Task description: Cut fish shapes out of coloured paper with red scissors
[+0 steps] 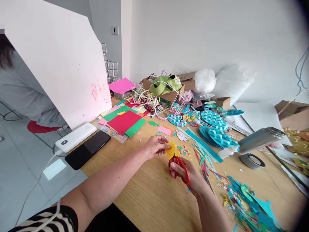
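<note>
My left hand (155, 146) pinches a small yellow paper piece (172, 149) over the wooden table (149, 196). My right hand (193, 178) is closed through the handles of red scissors (179, 169), whose blades meet the yellow piece from below. Just right of the paper lies a small patterned cut-out (184, 150). Coloured paper strips (202, 158) lie right of the scissors.
Red, green and pink paper sheets (124, 122) lie at the back left beside a black phone (88, 149) and a white power bank (75, 137). A white board (62, 64) leans at left, a person behind it. Teal scalloped cut-outs (217, 135), a tape roll (252, 160), scraps (243, 199) and boxes crowd the right.
</note>
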Demonstrator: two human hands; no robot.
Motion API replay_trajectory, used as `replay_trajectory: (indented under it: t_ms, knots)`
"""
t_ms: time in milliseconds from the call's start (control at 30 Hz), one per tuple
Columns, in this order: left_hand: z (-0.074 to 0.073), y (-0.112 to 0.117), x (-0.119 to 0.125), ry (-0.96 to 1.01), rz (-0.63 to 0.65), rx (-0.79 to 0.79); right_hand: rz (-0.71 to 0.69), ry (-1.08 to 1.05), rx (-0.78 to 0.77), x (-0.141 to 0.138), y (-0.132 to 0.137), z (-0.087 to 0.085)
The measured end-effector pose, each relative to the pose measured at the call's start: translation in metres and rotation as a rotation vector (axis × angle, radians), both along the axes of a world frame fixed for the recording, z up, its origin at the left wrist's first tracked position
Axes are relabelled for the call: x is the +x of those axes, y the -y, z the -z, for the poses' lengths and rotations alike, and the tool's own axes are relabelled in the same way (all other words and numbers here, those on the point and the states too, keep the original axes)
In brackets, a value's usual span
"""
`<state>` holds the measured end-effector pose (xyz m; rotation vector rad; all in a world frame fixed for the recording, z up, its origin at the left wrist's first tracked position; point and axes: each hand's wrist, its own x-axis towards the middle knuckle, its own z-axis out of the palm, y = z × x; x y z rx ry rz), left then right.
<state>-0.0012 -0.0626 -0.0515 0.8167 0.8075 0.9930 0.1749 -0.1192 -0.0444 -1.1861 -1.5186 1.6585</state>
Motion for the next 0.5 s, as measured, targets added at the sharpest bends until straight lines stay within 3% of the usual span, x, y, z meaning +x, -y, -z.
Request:
replay_trajectory:
  t_ms: [500]
  knots:
    - [-0.0008, 0.0011, -0.0003, -0.037, -0.009, 0.039, 0.059, 0.023, -0.040, -0.0011, -0.0015, 0.0017]
